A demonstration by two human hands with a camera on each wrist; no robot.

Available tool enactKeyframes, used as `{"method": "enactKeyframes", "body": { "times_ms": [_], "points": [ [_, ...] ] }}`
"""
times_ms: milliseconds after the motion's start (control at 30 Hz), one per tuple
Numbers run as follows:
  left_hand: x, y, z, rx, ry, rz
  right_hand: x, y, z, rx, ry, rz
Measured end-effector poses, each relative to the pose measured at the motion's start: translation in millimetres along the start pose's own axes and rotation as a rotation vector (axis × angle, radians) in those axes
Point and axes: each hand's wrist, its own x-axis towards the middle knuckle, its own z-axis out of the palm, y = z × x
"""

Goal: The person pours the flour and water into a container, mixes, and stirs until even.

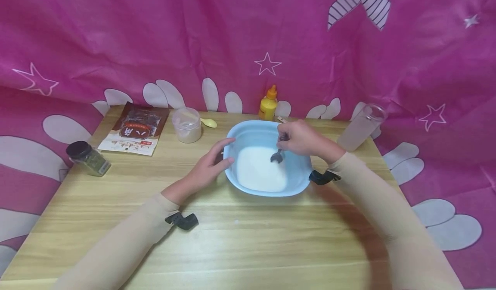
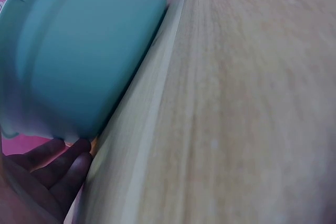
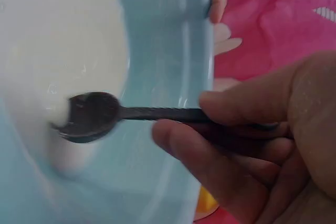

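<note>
Blue basin (image 1: 267, 130) sits near the middle of the wooden table (image 1: 248, 238), a little toward the far edge, and I see a pool of white liquid (image 1: 261, 171) covering its bottom. My right hand (image 1: 302, 138) hangs over the basin's far right part and pinches the handle of a dark spoon (image 1: 277, 154) between thumb and curled fingers; the spoon's bowl dips into the white liquid, which the right wrist view confirms, with the spoon (image 3: 92, 116) lying across the pale inner wall. My left hand (image 1: 211, 165) rests against the basin's left outer wall, fingers fairly straight and relaxed along the rim, not wrapped around it; in the left wrist view the fingertips (image 2: 58, 163) lie right at the base of the basin (image 2: 84, 51), where it meets the table. Behind the basin stands a small yellow squeeze bottle (image 1: 268, 104) with an orange tip, just beside the far rim. To the left I see a round clear tub (image 1: 187, 125) with a pale yellow scoop (image 1: 209, 123) next to it, a brown and white packet (image 1: 135, 128) lying flat, and a dark-lidded jar (image 1: 88, 157) tipped near the table's left edge. A tall clear cup (image 1: 361, 127) stands at the far right corner.
</note>
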Motion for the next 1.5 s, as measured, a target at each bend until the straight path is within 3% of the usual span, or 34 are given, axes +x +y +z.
{"method": "enactKeyframes", "body": {
  "times_ms": [233,433,533,700,833,967,1100,1233,1367,1500],
  "points": [
    [-1.0,1.0,-0.9,-0.001,0.004,-0.001,-9,-27,5,0.023,-0.163,-0.118],
    [-4.0,-0.4,0.5,-0.010,0.010,-0.020,9,-42,19,0.040,-0.149,-0.181],
    [-6.6,-0.5,1.7,-0.024,0.015,-0.027,22,-41,22,0.032,-0.117,-0.177],
    [-7.6,-0.7,2.1,-0.026,0.026,-0.027,33,-30,15,0.009,-0.074,-0.087],
    [-6.3,0.7,1.3,-0.018,0.021,-0.022,30,-15,8,-0.014,-0.032,-0.008],
    [-4.1,1.7,-0.1,-0.014,0.011,-0.009,19,-10,2,-0.060,-0.044,0.007],
    [-2.2,3.3,-1.2,-0.002,0.002,-0.004,3,-22,-1,-0.089,-0.122,-0.034],
    [-0.7,4.2,-1.3,0.004,-0.001,-0.002,-5,-38,5,-0.082,-0.181,-0.142],
    [0.5,4.2,-0.2,-0.002,-0.001,0.006,0,-49,13,-0.059,-0.168,-0.248],
    [0.5,2.6,0.4,0.004,-0.003,0.003,15,-48,17,-0.042,-0.130,-0.250]
  ]
}}
